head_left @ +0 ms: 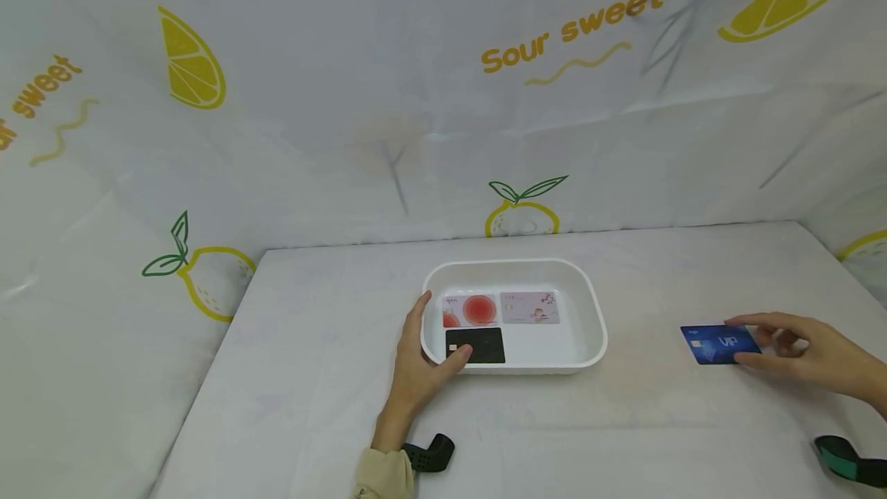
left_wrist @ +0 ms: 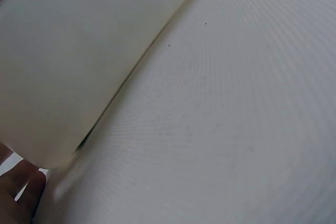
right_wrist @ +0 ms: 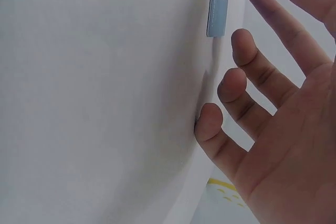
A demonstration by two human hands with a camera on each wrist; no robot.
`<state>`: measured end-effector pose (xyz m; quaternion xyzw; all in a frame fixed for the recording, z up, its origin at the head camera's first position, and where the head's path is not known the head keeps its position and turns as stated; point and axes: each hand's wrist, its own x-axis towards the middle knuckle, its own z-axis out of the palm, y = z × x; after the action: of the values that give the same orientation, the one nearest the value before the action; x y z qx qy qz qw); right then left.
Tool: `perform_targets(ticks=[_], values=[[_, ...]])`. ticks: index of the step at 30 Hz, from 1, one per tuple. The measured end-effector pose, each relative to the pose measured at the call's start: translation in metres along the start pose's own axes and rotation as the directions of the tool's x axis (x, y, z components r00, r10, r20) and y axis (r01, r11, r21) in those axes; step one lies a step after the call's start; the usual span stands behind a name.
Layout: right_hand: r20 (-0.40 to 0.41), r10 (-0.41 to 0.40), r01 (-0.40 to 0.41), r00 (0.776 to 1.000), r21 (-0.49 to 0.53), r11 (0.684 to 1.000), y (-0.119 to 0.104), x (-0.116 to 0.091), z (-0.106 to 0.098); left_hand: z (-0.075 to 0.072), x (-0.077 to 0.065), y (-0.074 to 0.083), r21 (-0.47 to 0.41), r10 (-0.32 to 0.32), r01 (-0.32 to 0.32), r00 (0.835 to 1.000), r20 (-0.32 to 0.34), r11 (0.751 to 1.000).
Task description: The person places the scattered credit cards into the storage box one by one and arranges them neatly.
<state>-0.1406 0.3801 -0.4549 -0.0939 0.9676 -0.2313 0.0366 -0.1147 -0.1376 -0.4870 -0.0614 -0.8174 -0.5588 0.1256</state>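
A white plastic tray [head_left: 547, 368] sits on the table, and its outer wall [left_wrist: 94, 51] fills the upper left of the left wrist view. My left hand [head_left: 419, 368] grips its left end, thumb over the front rim and fingers along the outside. Inside lie a card with red circles [head_left: 478, 310], a pale pink VIP card [head_left: 530, 308] and a black card [head_left: 485, 346], partly under the thumb. To the right of the tray, my right hand [head_left: 804, 349] pinches a blue VIP card [head_left: 717, 345] by its long edges; the card appears edge-on [right_wrist: 218, 9] in the right wrist view.
White cloth covers the table [head_left: 312, 329]. Behind it hangs a white backdrop [head_left: 312, 137] printed with lemons and lettering. A dark strap device [head_left: 433, 454] sits at the left wrist; another [head_left: 848, 464] shows at the lower right.
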Motion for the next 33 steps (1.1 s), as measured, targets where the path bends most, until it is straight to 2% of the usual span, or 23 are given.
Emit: perform_targets(ticks=[6, 12, 16, 25, 30, 33], values=[[0.021, 0.036, -0.035, 0.999, -0.040, 0.999, 0.005, 0.001, -0.002, 0.000, 0.000, 0.000, -0.005, 0.004, -0.004, 1.000, 0.001, 1.000], [0.001, -0.006, 0.006, 1.000, -0.020, 1.000, 0.012, 0.000, 0.001, -0.001, 0.000, 0.001, -0.012, 0.005, -0.005, 1.000, 0.003, 1.000], [0.035, -0.004, 0.005, 0.999, -0.027, 1.000, 0.013, 0.000, -0.001, -0.001, 0.000, 0.001, -0.018, 0.005, -0.005, 1.000, 0.003, 1.000], [0.128, 0.068, -0.055, 0.989, -0.102, 0.993, 0.011, 0.007, -0.006, -0.001, 0.000, 0.001, -0.016, 0.015, -0.015, 1.000, 0.003, 1.000], [0.157, 0.055, -0.039, 0.986, -0.101, 0.994, 0.014, 0.011, -0.005, -0.001, 0.000, 0.000, -0.007, 0.022, -0.022, 1.000, -0.001, 1.000], [0.170, 0.022, -0.012, 0.985, -0.063, 0.998, 0.016, 0.014, -0.004, 0.000, 0.000, -0.001, -0.003, 0.022, -0.022, 1.000, -0.005, 1.000]])
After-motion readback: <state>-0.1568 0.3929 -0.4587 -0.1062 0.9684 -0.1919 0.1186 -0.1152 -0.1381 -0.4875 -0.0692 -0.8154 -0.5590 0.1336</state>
